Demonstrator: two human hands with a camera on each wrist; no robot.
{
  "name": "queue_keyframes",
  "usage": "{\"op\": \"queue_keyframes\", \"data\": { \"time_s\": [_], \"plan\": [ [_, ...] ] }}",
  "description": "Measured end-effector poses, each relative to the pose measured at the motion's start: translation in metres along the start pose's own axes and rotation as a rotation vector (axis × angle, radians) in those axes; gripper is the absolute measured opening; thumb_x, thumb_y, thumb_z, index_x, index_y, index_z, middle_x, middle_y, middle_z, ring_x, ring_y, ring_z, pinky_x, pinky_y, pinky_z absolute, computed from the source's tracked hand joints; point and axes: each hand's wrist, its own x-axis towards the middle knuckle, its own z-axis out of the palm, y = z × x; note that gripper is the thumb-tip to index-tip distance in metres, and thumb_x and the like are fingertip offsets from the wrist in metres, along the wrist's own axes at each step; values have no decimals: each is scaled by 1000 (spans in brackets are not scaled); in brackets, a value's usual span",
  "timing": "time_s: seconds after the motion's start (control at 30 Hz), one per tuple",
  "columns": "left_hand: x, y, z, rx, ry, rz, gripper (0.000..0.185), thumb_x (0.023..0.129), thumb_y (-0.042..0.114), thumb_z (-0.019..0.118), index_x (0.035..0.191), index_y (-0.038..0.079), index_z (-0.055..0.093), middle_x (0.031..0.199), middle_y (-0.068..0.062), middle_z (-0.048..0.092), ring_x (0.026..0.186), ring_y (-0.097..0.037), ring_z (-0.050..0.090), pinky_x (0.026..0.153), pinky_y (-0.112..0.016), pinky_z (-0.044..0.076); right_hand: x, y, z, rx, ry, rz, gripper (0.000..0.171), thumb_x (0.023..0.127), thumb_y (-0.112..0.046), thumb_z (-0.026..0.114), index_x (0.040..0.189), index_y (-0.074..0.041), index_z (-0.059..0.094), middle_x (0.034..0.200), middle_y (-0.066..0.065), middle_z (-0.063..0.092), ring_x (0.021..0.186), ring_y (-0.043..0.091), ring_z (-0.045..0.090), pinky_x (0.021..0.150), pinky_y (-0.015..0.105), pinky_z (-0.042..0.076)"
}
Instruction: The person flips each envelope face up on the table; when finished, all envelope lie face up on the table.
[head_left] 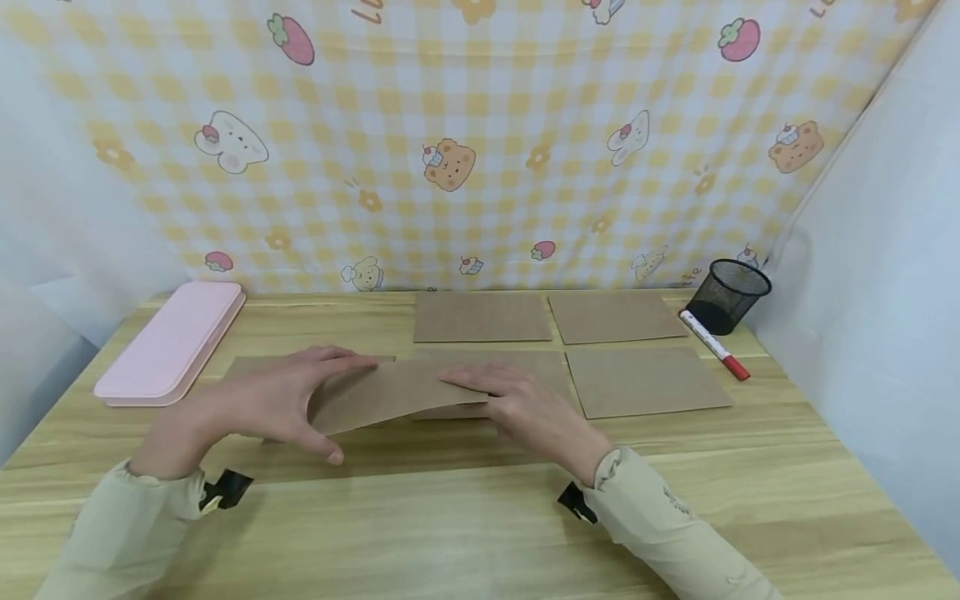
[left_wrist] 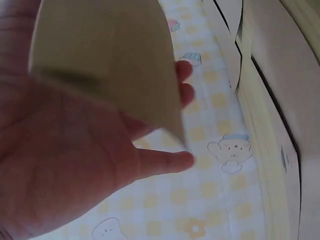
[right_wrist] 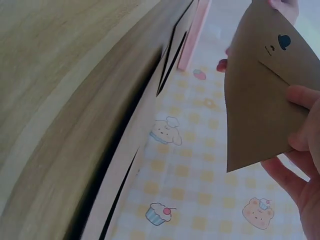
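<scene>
Two hands hold one brown envelope [head_left: 390, 393]: left hand [head_left: 281, 404] fingers spread, right hand [head_left: 517, 400] pinching.

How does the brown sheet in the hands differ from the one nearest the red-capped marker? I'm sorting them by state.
The held sheet is lifted and bowed between the left hand and right hand; the sheet by the marker lies flat on the table, untouched. The held sheet overlaps another sheet; the other lies apart. Both are plain brown rectangles.

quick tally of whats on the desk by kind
brown envelopes: 6, one lifted by both hands, others like flat
pink case: 1
mesh cup: 1
marker: 1
total: 9
</scene>
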Motion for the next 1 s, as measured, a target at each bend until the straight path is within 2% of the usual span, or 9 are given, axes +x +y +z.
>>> {"op": "queue_keyframes", "data": {
  "time_s": [0.13, 0.23, 0.4, 0.5, 0.57, 0.7, 0.8, 0.9, 1.0],
  "plan": [
    [2, -2, -1, -62, -4, 26, 96, 64, 58, 76, 142, 18, 38, 137, -10, 43, 122, -32, 41, 91, -54, 37, 1, 3, 0, 27, 54, -3, 28, 68, 22, 60, 65, -4, 70, 127, 5, 57, 115, 17, 54, 95, 26, 39],
    [0, -3, -4, -145, 80, 11, 92, 68, 51, 77, 143, 17, 36, 143, -9, 36, 126, -33, 37, 91, -56, 37, 0, 9, -2, 67, 82, 13, 32, 69, 25, 55, 71, -2, 71, 123, 7, 59, 112, 17, 55, 93, 24, 41],
    [0, -5, -17, -330, 503, 40, 78, 75, 9, 77, 136, 11, 28, 149, -1, 20, 124, -17, 41, 98, -33, 33, -6, 26, -10, 119, 135, 71, 57, 68, 28, 46, 114, -2, 66, 124, 9, 58, 110, 19, 57, 75, 16, 47],
    [3, -8, -19, -381, 701, 98, 65, 76, -7, 71, 119, 5, 25, 145, -3, 24, 114, -7, 51, 97, -21, 26, -9, 37, -14, 175, 186, 138, 57, 72, 27, 44, 117, -1, 64, 123, 10, 59, 81, 12, 63, 49, 16, 37],
    [6, -11, -17, -337, 764, 131, 52, 75, -7, 70, 107, 1, 30, 143, -5, 29, 113, -6, 51, 98, -23, 27, -11, 42, -15, 231, 216, 192, 56, 76, 24, 42, 119, -4, 64, 122, 10, 60, 56, 6, 47, 44, 19, 27],
    [13, -17, -11, -165, 832, 209, 37, 69, -3, 75, 97, -3, 50, 141, -10, 37, 116, -16, 50, 100, -29, 29, -13, 48, -16, 300, 222, 268, 55, 82, 18, 38, 123, -11, 62, 120, 8, 61, 50, 5, 13, 43, 21, 19],
    [16, -20, -8, -106, 829, 255, 38, 69, 1, 76, 104, 1, 61, 133, -12, 48, 120, -21, 46, 101, -28, 28, -12, 49, -16, 356, 189, 278, 56, 84, 15, 37, 125, -14, 61, 96, 2, 68, 50, 2, 12, 43, 20, 19],
    [19, -21, -5, -107, 819, 328, 42, 75, 7, 73, 114, -1, 61, 115, -15, 59, 110, -19, 51, 95, -24, 35, -13, 50, -17, 446, 137, 282, 56, 85, 15, 37, 126, -14, 60, 61, -6, 50, 49, 2, 13, 44, 20, 21],
    [22, -20, -4, -101, 830, 397, 36, 85, 18, 68, 114, -2, 62, 94, -10, 63, 87, -14, 53, 80, -20, 39, -15, 50, -16, 586, 106, 332, 55, 86, 16, 37, 128, -12, 58, 63, -4, 43, 50, 3, 22, 47, 18, 35]
  ]
}}
